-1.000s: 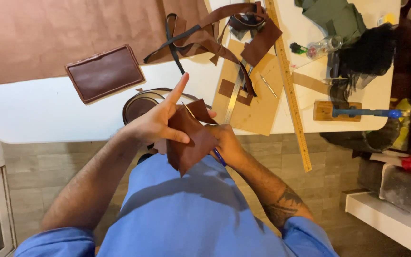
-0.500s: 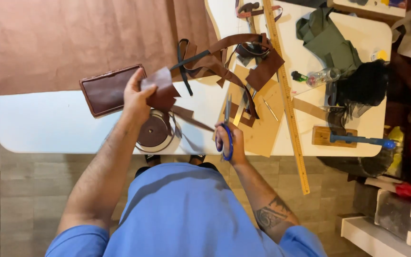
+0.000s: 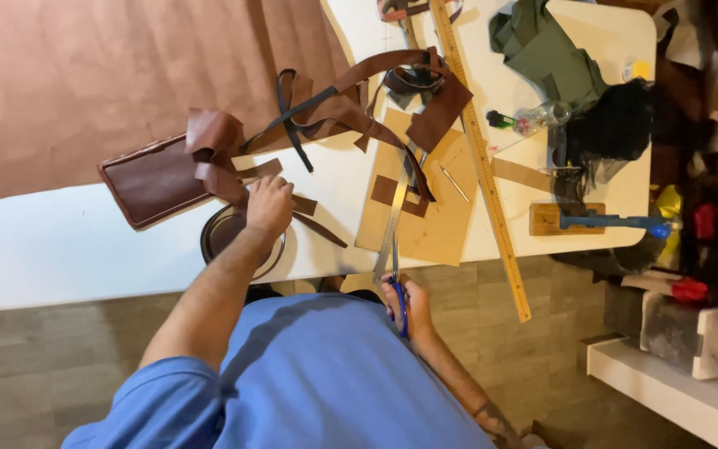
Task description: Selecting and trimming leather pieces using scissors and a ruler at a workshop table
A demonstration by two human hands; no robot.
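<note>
A white surface (image 3: 60,249) is seen from above, standing on a wood-patterned tiled floor (image 3: 558,333). A large brown leather sheet (image 3: 110,75) is spread over its far left part. Dark leather straps (image 3: 351,100), a tan cardboard panel (image 3: 434,216), a long wooden ruler (image 3: 484,158), a green cloth (image 3: 550,50) and a blue-handled tool on a wooden block (image 3: 592,220) are scattered across the right part. White shelving (image 3: 675,382) is visible at the lower right.

The left hand (image 3: 268,206) is laid palm down on a folded leather piece (image 3: 218,158), which lies over the edge of a dark brown leather case (image 3: 155,179) and just beside a round metal dish (image 3: 226,237). Its fingers are curled loosely onto the piece, pressing rather than clenching it. The left forearm is stretched forward from a blue sleeve.

The right hand (image 3: 405,303) is held at the near edge of the surface, its fingers closed through the blue handles of a pair of scissors (image 3: 392,241), whose blades are pointed away over the cardboard panel.
</note>
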